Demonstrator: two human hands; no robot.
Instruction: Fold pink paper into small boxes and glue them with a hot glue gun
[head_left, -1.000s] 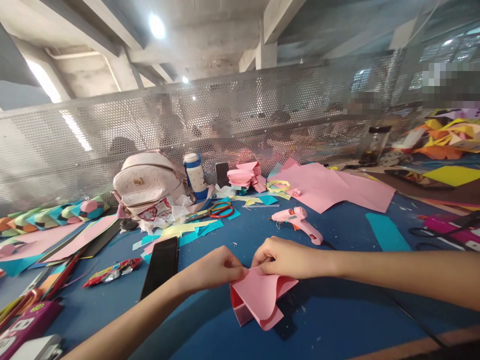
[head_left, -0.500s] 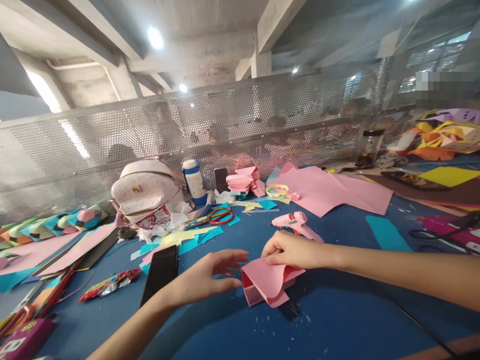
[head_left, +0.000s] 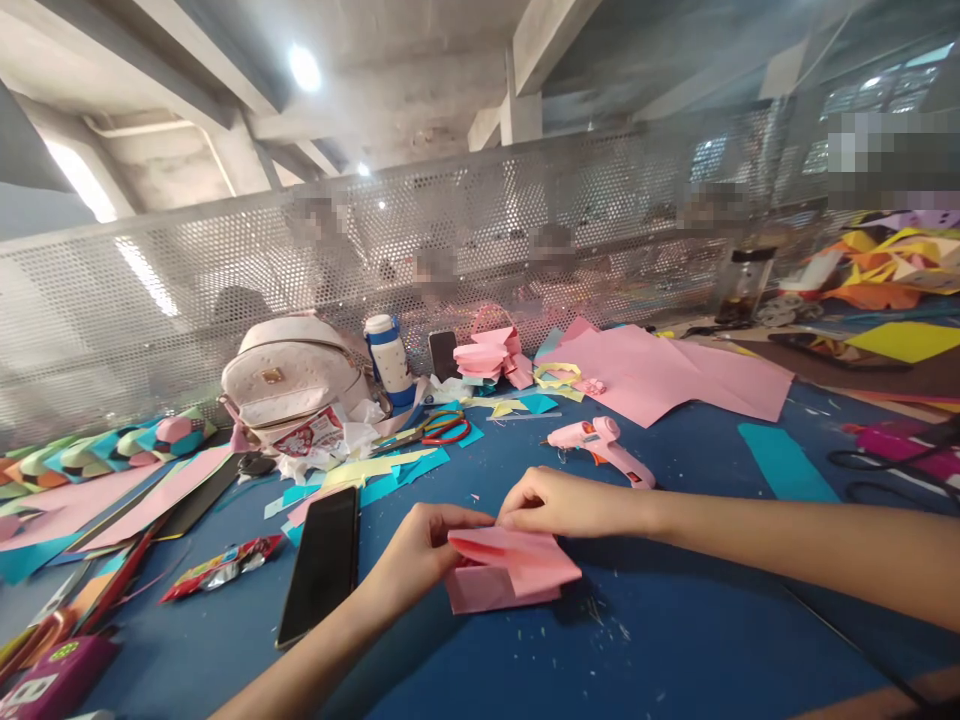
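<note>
A small folded pink paper box (head_left: 499,588) rests on the blue table, its top flap (head_left: 521,553) raised and bent over towards me. At the box's left back corner, my left hand (head_left: 427,545) grips the edge, fingers behind and thumb hidden by the paper. My right hand (head_left: 551,503) is closed on the back edge of the flap, fingers curled in a pinch. The two hands' fingertips nearly meet there. Just beyond my right hand lies a pink hot glue gun (head_left: 600,445), its nozzle towards the left.
A black phone (head_left: 321,565) lies left of my left arm, near a red snack wrapper (head_left: 221,568). Scissors (head_left: 446,428) lie among paper scraps. A pale backpack (head_left: 300,375) and white-blue bottle (head_left: 388,360) stand before a perforated metal screen (head_left: 465,230). Pink sheets (head_left: 660,375) spread behind.
My left hand has moved from open beside the box to gripping its corner. The box has turned and shifted left, and my right hand has moved left with it.
</note>
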